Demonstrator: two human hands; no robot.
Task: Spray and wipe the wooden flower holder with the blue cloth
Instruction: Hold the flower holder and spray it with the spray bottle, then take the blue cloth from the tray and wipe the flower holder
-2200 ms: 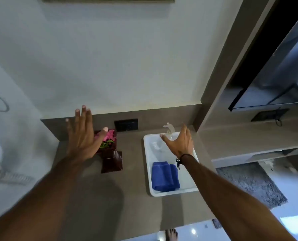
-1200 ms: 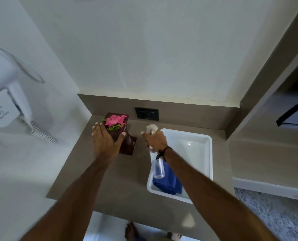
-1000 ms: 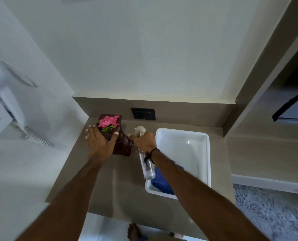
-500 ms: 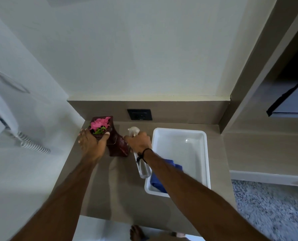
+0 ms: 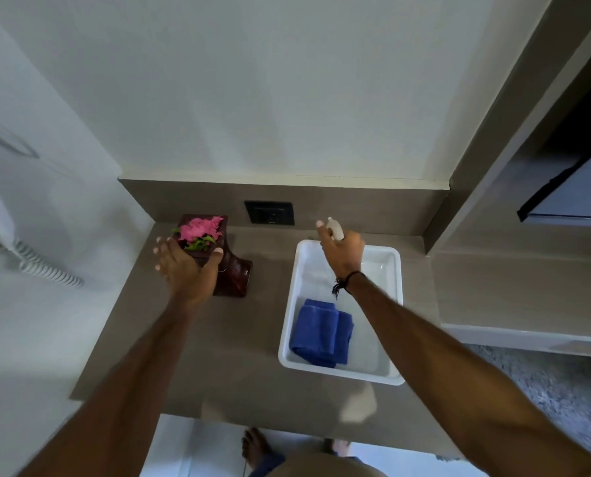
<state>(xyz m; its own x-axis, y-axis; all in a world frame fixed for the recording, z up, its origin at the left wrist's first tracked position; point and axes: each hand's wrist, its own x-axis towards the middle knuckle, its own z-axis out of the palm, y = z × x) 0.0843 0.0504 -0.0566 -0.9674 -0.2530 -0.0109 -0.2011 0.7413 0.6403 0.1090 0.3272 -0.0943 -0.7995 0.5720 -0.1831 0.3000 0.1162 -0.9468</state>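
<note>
The wooden flower holder (image 5: 233, 275) is clasped in the left grip (image 5: 187, 266); the spray bottle (image 5: 335, 228) is pinched in the right grip (image 5: 342, 251), above the tray (image 5: 395, 304). The flowers (image 5: 201, 230) could be wetted by overspray.

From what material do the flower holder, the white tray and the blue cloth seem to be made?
Flower holder: dark reddish-brown wood, probably varnished, since its side shows glossy highlights. White tray: likely plastic, with smooth shiny walls and rounded corners. Blue cloth: soft textile, perhaps microfibre or terry; it lies folded in thick matte layers.
</note>
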